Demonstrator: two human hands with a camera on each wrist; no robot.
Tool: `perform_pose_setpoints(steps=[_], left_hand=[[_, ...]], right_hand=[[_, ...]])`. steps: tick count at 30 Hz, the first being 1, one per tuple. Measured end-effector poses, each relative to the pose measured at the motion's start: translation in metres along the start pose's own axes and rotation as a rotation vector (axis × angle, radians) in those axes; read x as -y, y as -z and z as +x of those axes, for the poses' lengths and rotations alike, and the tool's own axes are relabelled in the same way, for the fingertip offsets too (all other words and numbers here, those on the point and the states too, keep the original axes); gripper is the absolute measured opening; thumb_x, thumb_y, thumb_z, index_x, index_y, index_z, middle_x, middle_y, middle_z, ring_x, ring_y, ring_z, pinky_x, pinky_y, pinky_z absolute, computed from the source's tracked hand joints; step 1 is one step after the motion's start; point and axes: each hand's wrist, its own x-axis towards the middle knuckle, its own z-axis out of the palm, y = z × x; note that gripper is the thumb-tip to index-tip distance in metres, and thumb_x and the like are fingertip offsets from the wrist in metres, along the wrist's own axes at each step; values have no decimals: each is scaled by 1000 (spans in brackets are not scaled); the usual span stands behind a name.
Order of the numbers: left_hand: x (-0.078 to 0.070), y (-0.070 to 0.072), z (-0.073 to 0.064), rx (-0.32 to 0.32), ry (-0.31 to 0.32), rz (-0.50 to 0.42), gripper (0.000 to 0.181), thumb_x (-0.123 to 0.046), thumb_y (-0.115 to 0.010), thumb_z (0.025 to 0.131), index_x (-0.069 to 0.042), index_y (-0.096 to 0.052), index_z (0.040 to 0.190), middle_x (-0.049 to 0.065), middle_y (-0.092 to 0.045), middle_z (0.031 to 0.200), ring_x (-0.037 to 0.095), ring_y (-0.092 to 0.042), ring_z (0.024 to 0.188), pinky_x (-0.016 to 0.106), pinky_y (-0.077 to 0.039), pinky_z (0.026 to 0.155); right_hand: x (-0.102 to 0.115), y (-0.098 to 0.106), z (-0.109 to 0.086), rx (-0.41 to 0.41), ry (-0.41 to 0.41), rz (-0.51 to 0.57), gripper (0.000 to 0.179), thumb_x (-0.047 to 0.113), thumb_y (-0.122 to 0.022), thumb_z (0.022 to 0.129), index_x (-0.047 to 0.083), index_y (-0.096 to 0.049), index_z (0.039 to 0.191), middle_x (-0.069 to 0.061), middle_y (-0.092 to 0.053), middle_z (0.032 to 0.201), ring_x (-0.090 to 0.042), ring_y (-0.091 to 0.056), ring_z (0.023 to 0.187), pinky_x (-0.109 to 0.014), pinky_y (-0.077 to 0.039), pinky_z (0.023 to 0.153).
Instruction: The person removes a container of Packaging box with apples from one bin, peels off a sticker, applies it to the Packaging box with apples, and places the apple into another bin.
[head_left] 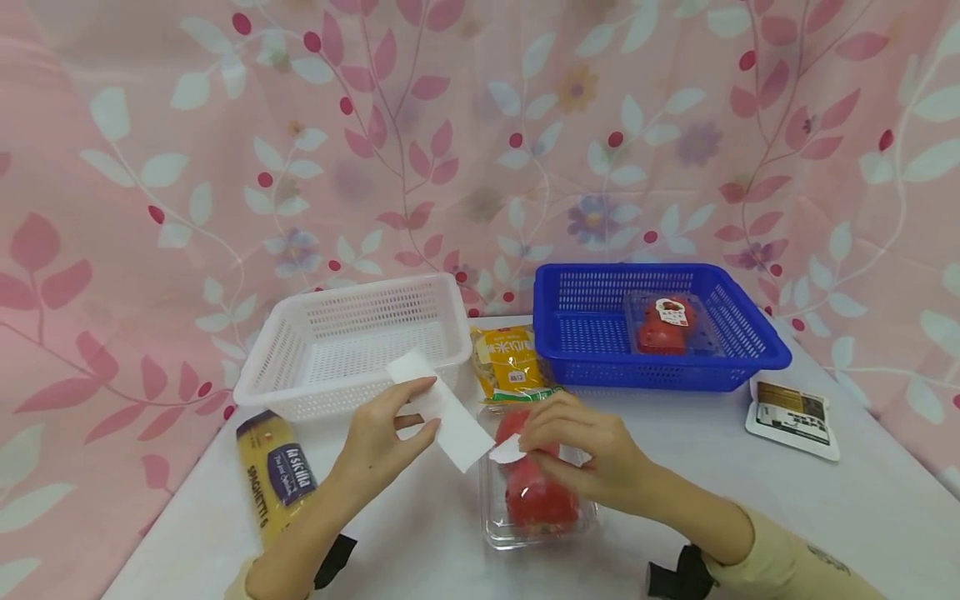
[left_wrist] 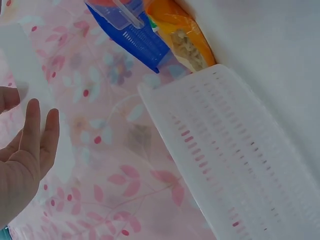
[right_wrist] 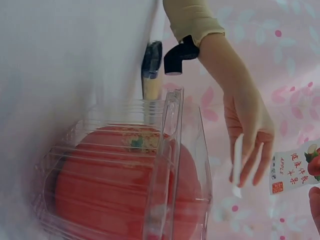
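My left hand (head_left: 386, 433) pinches a blank white strip of paper (head_left: 450, 421) between thumb and fingers, held in the air. In my right hand (head_left: 581, 442) is a small label (right_wrist: 292, 170), pinched at its edge; it bears the word APPLE, Chinese characters and a fruit picture. The label hangs over a clear plastic box (head_left: 491, 533) of red fruit (head_left: 540, 500), close to the strip's lower end but apart from it in the right wrist view. That box's lid looks closed.
A white basket (head_left: 300, 392) stands at the back left. The blue basket (head_left: 645, 375) at the back right holds another labelled box of red fruit (head_left: 663, 325). Between them lies a yellow food bag (head_left: 513, 362). Spaghetti (head_left: 281, 475) lies left, a white-and-brown packet (head_left: 792, 419) right.
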Motion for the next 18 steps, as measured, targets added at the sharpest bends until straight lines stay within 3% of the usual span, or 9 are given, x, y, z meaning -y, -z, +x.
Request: perform_pose_setpoints(steps=[5, 9, 14, 18], left_hand=[[10, 3, -6, 59, 42, 31, 47, 7, -75, 66, 3, -61, 111, 11, -65, 103, 22, -63, 89, 17, -51, 62], [18, 4, -10, 166, 53, 95, 44, 7, -74, 67, 1, -62, 109, 8, -67, 92, 19, -63, 84, 15, -50, 60], [24, 1, -12, 340, -5, 192, 32, 9, -69, 71, -2, -65, 100, 4, -66, 85, 12, -59, 71, 18, -48, 59], [27, -5, -8, 415, -42, 270, 26, 10, -68, 72, -1, -65, 96, 5, -65, 82, 14, -59, 69, 21, -49, 60]], right_hand=[[-2, 6, 0, -12, -47, 6, 10, 6, -65, 84, 6, -65, 94, -5, -65, 89, -16, -59, 85, -23, -50, 76], [-4, 11, 0, -23, -123, 4, 25, -8, -69, 75, 8, -64, 94, -3, -65, 88, -13, -59, 80, -23, -51, 69], [-7, 19, 1, -10, -256, -7, 28, -9, -71, 72, 11, -66, 91, 0, -66, 86, -11, -57, 79, -23, -51, 66], [-12, 23, 1, -7, -316, -28, 22, -5, -71, 75, 13, -67, 88, 2, -65, 83, -9, -56, 77, -23, -49, 65]])
